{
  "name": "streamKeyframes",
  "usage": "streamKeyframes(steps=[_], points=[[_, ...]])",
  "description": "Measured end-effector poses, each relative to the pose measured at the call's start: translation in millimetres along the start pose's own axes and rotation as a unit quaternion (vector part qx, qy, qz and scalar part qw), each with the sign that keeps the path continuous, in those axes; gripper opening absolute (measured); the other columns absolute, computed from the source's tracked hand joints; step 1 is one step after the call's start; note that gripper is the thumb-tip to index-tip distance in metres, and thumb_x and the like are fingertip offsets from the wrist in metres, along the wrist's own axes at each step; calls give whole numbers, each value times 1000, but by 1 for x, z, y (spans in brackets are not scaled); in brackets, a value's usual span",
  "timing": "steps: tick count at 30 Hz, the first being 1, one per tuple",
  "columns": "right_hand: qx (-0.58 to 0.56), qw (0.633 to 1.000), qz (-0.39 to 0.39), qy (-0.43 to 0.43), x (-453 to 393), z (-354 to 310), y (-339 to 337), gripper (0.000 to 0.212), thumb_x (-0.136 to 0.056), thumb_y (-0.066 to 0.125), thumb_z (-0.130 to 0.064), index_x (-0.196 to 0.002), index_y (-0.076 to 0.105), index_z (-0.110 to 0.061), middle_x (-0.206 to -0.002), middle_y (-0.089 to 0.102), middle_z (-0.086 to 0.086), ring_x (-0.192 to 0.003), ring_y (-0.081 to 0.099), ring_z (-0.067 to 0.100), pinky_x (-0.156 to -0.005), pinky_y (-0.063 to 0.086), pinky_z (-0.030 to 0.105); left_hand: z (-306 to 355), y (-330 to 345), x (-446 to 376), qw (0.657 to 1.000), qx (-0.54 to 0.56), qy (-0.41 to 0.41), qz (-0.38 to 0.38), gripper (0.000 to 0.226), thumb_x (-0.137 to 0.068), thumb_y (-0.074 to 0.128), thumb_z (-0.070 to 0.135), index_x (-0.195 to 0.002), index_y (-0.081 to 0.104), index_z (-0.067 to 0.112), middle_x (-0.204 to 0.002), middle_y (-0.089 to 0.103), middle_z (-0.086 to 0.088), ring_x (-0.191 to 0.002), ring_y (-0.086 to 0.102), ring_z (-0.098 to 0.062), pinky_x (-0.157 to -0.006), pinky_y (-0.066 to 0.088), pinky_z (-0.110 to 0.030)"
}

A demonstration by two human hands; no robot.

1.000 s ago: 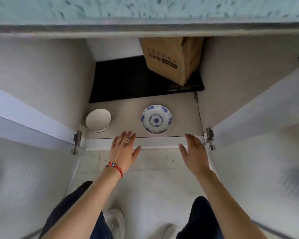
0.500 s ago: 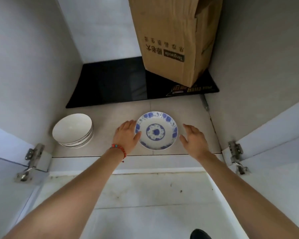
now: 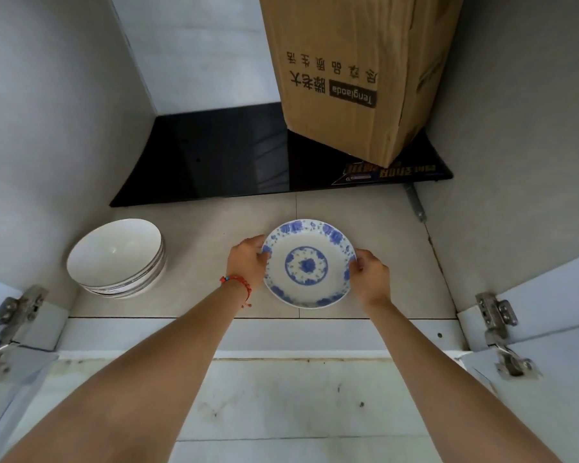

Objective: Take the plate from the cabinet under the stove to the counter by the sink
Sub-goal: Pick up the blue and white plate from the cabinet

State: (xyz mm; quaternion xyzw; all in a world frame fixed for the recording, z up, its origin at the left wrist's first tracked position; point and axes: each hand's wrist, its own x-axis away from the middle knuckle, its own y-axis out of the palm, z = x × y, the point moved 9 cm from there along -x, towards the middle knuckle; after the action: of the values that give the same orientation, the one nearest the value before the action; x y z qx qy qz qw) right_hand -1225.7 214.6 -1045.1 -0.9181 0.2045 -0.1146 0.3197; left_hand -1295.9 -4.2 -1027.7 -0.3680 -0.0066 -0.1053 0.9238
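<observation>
Gripping the plate [image 3: 308,264] from both sides, the left hand [image 3: 248,262] curls over its left rim and the right hand [image 3: 370,275] pinches its right rim, thumbs on top and the other fingers mostly hidden beneath. The plate lies between the two hands, equally near to each, at the centre of the frame on the cabinet floor [image 3: 214,222] close to the front edge. Being round, it has no long axis; whether it is already lifted or only tilted off the floor cannot be told. It is a shallow white plate with a blue flowered border and a blue medallion in the middle, empty and facing up. A stack of white bowls [image 3: 116,257] sits well apart at left, and a cardboard box [image 3: 351,75] stands at upper right, so the way out toward the lower frame looks free.
</observation>
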Motion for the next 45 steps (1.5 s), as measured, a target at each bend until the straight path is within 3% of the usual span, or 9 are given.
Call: streamKeyframes(steps=[8, 16, 21, 30, 33, 35, 37, 42, 45], points=[[-1, 999, 36, 12, 1, 5, 0, 17, -90, 50, -15, -94, 62, -3, -93, 69, 17, -72, 55, 18, -48, 36, 10, -15, 0, 2, 993, 89, -73, 31, 21, -84, 51, 9, -87, 71, 6, -88, 73, -19, -85, 65, -30, -73, 50, -29], [-87, 991, 91, -32, 38, -9, -26, 12, -87, 53, -8, -88, 65, -5, -73, 64, 4, -60, 55, 1, -48, 39, -3, -7, -26, 30, 985, 125, -82, 84, 17, -80, 58, 6, -90, 71, 9, -94, 73, -14, -79, 57, -15, -75, 43, -20], [-102, 991, 83, -17, 82, -31, -51, 14, -88, 52, -10, -93, 65, -6, -81, 64, 0, -65, 58, 3, -50, 42, -2, 20, -61, 78, 980, 144, -72, 115, 18, -77, 58, 1, -82, 73, 10, -75, 64, 2, -68, 56, -11, -51, 33, 8], [-124, 988, 85, 36, 182, -89, -107, 10, -86, 57, -7, -88, 64, -1, -78, 62, 3, -63, 56, 4, -50, 40, -2, 60, -136, 174, 977, 126, -130, 110, 20, -73, 57, 2, -81, 73, 12, -70, 64, 0, -69, 56, -15, -51, 33, 5], [-114, 989, 78, 46, 212, -118, -133, 12, -87, 56, -8, -92, 63, -1, -78, 62, 2, -65, 57, 10, -51, 40, -4, 77, -165, 207, 968, 152, -168, 113, 24, -73, 58, -1, -87, 72, 12, -79, 67, 0, -73, 62, -14, -63, 44, -8], [-111, 990, 67, 52, 231, -139, -154, 13, -88, 55, -10, -94, 64, -3, -79, 63, 1, -66, 57, 8, -53, 41, -3, 96, -187, 229, 966, 154, -173, 113, 25, -73, 58, -3, -89, 71, 11, -80, 68, -2, -66, 63, -3, -63, 48, -13], [-106, 990, 56, 69, 249, -158, -178, 13, -88, 54, -12, -94, 64, -7, -79, 64, 0, -66, 57, 1, -53, 42, -2, 120, -208, 251, 968, 152, -166, 112, 23, -74, 59, -5, -90, 70, 8, -80, 68, -3, -57, 61, 6, -57, 48, -5], [-117, 983, 43, 137, 292, -202, -242, 12, -86, 54, -14, -88, 66, -14, -71, 63, -7, -63, 57, 1, -52, 43, 6, 187, -263, 304, 964, 167, -171, 119, 24, -75, 59, -7, -92, 70, 6, -84, 69, -2, -61, 63, 1, -58, 50, -6], [-138, 977, 43, 158, 310, -234, -284, 12, -84, 56, -11, -88, 67, -16, -66, 63, -10, -58, 58, -2, -49, 40, 1, 227, -294, 329, 961, 179, -176, 113, 25, -76, 60, -6, -95, 69, 7, -89, 70, -2, -71, 66, -16, -65, 54, -14]])
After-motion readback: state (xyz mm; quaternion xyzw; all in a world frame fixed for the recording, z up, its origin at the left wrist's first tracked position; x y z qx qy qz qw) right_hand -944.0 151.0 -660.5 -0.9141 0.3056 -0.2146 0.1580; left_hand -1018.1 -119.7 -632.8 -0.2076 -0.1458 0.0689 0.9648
